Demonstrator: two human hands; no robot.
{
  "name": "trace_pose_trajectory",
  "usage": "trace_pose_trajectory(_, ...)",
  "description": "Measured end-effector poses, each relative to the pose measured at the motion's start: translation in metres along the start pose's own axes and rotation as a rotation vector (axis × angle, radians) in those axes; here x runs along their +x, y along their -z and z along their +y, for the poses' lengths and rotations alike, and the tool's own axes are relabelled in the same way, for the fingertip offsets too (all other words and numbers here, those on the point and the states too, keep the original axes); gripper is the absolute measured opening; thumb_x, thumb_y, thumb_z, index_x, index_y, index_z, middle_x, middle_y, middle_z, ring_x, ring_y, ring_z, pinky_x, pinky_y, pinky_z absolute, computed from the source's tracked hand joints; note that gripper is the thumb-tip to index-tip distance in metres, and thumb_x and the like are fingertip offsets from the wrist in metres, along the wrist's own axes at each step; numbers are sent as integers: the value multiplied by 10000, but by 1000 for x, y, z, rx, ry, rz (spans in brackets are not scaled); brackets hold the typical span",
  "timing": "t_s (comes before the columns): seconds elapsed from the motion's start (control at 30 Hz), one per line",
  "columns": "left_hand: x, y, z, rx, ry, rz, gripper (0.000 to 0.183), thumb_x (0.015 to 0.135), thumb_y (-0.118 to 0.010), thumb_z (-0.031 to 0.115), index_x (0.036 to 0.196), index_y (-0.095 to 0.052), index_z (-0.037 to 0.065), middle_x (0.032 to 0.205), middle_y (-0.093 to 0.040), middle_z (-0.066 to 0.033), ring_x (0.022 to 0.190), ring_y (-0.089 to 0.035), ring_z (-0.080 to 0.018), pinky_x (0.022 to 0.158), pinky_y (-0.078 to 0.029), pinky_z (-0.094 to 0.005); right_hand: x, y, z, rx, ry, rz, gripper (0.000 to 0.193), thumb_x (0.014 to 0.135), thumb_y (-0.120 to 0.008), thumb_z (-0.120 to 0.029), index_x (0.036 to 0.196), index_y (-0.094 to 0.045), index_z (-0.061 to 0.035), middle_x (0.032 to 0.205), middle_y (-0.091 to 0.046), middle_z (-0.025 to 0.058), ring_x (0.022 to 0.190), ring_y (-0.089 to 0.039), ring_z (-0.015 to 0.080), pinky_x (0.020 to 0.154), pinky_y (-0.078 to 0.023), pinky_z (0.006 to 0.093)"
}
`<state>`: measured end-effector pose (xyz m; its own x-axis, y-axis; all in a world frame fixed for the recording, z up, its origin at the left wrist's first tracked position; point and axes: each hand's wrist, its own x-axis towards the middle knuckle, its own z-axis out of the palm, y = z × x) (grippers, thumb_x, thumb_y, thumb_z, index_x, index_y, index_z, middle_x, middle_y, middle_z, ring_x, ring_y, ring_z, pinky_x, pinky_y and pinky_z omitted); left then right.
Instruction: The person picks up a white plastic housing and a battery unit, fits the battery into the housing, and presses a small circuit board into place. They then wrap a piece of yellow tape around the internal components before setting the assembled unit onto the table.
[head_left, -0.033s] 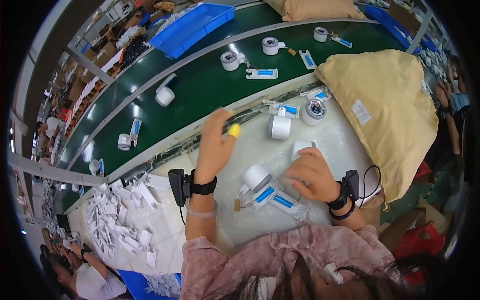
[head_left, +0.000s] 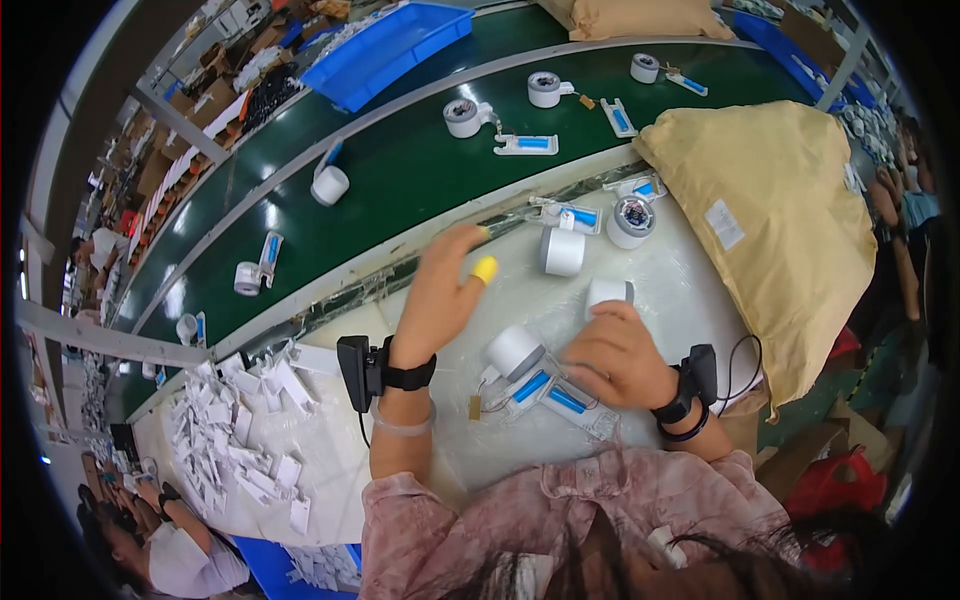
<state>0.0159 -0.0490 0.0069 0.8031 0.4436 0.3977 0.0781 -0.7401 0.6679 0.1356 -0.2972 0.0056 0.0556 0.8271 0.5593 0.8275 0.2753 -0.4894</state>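
Observation:
My left hand [head_left: 440, 295] is raised over the table near the belt's edge, its fingers stretched out and empty. A yellow finger cot [head_left: 485, 269] covers its thumb. My right hand [head_left: 622, 355] hovers with loosely bent, slightly blurred fingers, the thumb apart and nothing visible in its grasp. Just beyond it stands a white cylindrical housing [head_left: 606, 294], partly hidden. Left of it lies another white housing [head_left: 514, 352], wired to white holders with blue cells [head_left: 530, 386]. A small tan tag [head_left: 475, 407] hangs off by a wire. Farther back are a white housing [head_left: 562, 251] and an open-ended one [head_left: 631, 221].
A pile of white plastic parts [head_left: 235, 430] covers the table's left. Beyond runs a green conveyor belt [head_left: 400, 165] carrying several similar units, with a blue tray [head_left: 390, 55] behind. A large tan sack [head_left: 770, 230] rests at right. A co-worker [head_left: 190, 550] sits at lower left.
My left hand has shifted slightly right and downward. My right hand has moved a little left, its fingers curling slightly more. The units on the table stay in place.

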Motion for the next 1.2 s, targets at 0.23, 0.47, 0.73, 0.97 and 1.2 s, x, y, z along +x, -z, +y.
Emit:
trace_pose_trajectory(0.23, -4, 9, 17, -26, -84, -231, 358, 880, -569, 91, 1223, -528, -5, 1266, -535, -194, 1181, -506, -355, 1013, -389, -378, 42, -44, -32, -131, 118, -260, 256, 756, -628, -103, 1011, -639, -105, 1058, -614, 26, 1006, -583, 215, 937, -409, 355)
trace_pose_trajectory(0.47, -2, 22, 26, -36, -138, -102, 341, 885, -570, 96, 1209, -547, -6, 1244, -543, -188, 1151, -521, -349, 1000, -399, -376, 67, -85, -31, -374, 311, -761, 203, 804, -593, -168, 1002, -628, -142, 948, -665, 5, 885, -613, 191, 945, -414, 357)
trace_pose_trajectory(0.73, 9, 22, 18, -697, 252, -274, 348, 972, -520, 198, 1268, -540, 17, 1211, -597, -76, 1074, -573, -182, 933, -448, -328, 61, -42, -5, 335, -248, -56, 76, 829, -695, -101, 843, -637, -55, 775, -669, 27, 729, -627, 136, 689, -476, 289)
trace_pose_trajectory(0.97, -52, -2, 45, -658, 229, -460, 562, 872, -696, 176, 1351, -453, 6, 1276, -554, -107, 1176, -532, -179, 1014, -410, -324, 43, -18, -27, 707, -579, 203, 103, 848, -692, -43, 852, -593, -18, 759, -646, 15, 705, -588, 41, 623, -463, 204)
trace_pose_trajectory(1.2, -104, 14, 73, -276, 346, -331, 523, 826, -739, 160, 1262, -478, 35, 1091, -616, -136, 995, -609, -217, 849, -477, -317, 32, 1, -36, 361, -158, -233, 178, 770, -712, -117, 937, -669, -72, 753, -637, 95, 710, -578, 276, 709, -450, 372)
